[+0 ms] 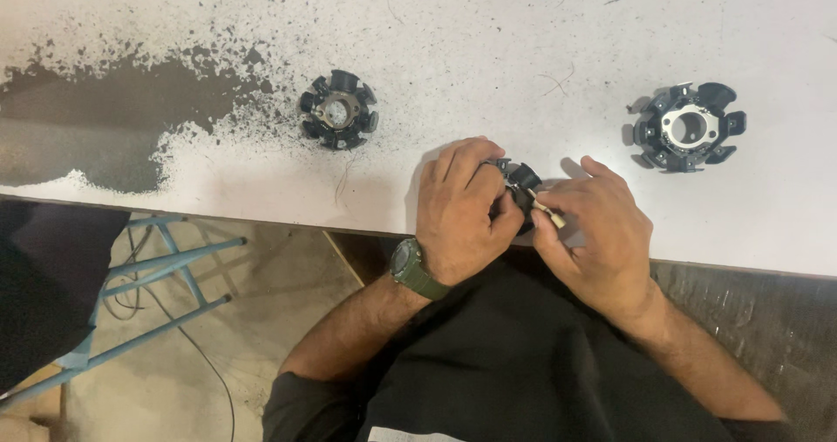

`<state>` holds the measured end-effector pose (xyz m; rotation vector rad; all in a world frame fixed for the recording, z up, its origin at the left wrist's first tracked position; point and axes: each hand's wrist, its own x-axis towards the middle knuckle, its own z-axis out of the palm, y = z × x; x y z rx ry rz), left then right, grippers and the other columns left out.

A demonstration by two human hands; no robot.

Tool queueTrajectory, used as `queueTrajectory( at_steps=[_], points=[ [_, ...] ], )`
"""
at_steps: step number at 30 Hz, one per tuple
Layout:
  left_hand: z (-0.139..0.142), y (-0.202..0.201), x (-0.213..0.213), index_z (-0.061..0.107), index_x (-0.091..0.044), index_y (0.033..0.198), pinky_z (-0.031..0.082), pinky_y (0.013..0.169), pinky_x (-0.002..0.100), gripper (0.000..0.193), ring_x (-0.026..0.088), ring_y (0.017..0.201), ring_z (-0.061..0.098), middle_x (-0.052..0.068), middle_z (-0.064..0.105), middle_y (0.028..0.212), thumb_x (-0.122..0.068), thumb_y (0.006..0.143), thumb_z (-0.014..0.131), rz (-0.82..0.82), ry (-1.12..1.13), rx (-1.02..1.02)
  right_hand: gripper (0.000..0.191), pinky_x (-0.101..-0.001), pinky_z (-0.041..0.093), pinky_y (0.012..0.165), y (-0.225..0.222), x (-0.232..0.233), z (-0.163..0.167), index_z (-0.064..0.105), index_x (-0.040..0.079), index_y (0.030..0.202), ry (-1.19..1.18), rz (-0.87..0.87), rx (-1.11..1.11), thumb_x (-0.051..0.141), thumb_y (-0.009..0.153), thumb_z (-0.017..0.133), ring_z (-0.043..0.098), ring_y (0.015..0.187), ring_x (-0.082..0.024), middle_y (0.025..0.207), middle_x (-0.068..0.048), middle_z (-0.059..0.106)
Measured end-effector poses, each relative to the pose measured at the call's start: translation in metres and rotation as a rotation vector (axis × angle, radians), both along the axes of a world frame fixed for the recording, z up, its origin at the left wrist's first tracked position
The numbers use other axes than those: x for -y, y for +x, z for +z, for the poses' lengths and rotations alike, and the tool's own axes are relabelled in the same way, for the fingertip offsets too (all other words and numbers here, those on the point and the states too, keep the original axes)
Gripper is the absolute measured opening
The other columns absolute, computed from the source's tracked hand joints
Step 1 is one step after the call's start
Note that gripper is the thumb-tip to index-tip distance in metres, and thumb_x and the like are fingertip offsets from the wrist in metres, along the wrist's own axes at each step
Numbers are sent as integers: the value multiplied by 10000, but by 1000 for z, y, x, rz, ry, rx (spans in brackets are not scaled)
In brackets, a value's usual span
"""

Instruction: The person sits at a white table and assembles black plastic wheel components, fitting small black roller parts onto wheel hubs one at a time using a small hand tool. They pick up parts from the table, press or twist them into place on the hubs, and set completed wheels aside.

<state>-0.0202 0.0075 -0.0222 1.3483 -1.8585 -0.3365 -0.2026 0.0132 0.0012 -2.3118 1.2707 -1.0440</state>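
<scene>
Both forearms come up from the bottom of the view and meet at the near edge of the white-painted worktop [540,32], whose coating is worn away to a dark patch on the left. The left hand [460,211] lies knuckles up with the back of the hand facing the camera, wrist bent slightly inward and carrying a dark green wristwatch [411,269]; its fingers curl over the top and left side of a small black round part with radial teeth [521,185], and the grip is clenched around that part, holding it just above the worktop edge. The right hand [600,233] comes in from the right at a slant, palm turned toward the left hand, thumb and forefinger pinched together on a small pale stick-like piece [547,212] whose end meets the black part; the remaining fingers are folded loosely beneath. The two hands touch around the part, which is largely hidden by the fingers. Farther out on the worktop, well apart from the hands, rest two similar black toothed rings: one with a brownish metal centre [338,111] to the upper left, and a larger one with a pale grey centre [687,126] to the upper right. Below the worktop on the left stands a light blue metal frame [157,268].
</scene>
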Motion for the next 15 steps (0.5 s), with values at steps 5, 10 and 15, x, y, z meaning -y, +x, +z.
queueTrajectory(
  at_steps=[5,10,15],
  points=[
    [-4,0,-1,596,-45,849,441,1030,499,117,307,1281,559,96,618,1253,-54,780,690,0,-5,15,286,-516,503,1124,3,1,-4,662,61,1066,-44,10,-47,11,826,810,689,1009,-285,1013,-79,694],
    [-8,0,-1,597,-46,860,452,1011,494,112,301,1278,554,101,610,1260,-37,797,688,-3,-14,9,266,-526,500,1162,8,-1,-5,683,66,1049,-79,-5,-98,-9,836,826,682,982,-258,994,-77,673],
    [-10,1,-3,592,-42,859,456,996,491,130,305,1271,566,100,616,1268,-25,778,693,-2,-6,6,240,-545,492,1173,9,-3,1,698,67,1022,-63,-13,-161,-10,832,823,677,965,-267,976,-71,668]
  ],
)
